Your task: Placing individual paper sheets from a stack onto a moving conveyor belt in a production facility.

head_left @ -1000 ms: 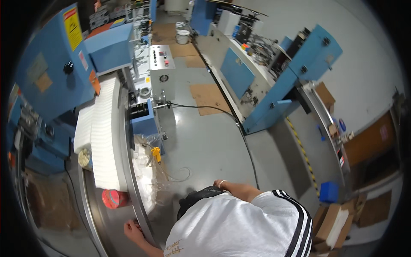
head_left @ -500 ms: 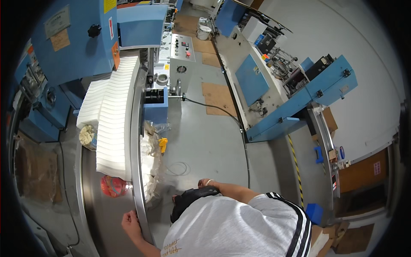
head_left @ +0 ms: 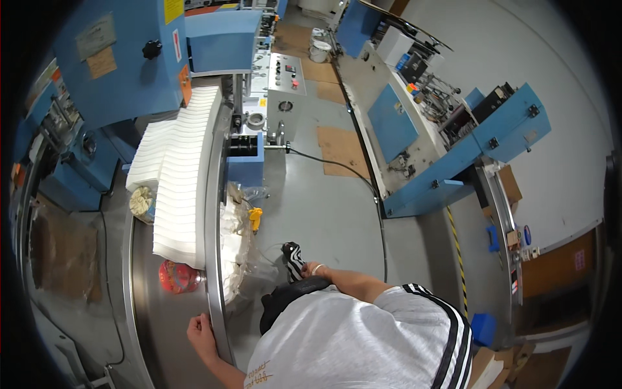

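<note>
My left hand is closed, its fingers curled, at the right side of the long metal trough. Nothing shows in it. Just beyond lies a round red container, next to the near end of a long row of stacked white folded sheets. A second, shorter white row runs along its left. My right hand, with a pale band at the wrist, hangs low in front of my body beside my striped black-and-white shoe. Its fingers are curled, with nothing visible in them.
Clear plastic bags of white material stand against the trough's right side, with a yellow piece on them. A blue machine stands over the far end. A black cable crosses the floor towards another blue-and-white machine at the right.
The surroundings have shifted slightly to the right in the picture. My striped shoe has come into sight beside my right hand. My left hand stays by the trough's edge.
</note>
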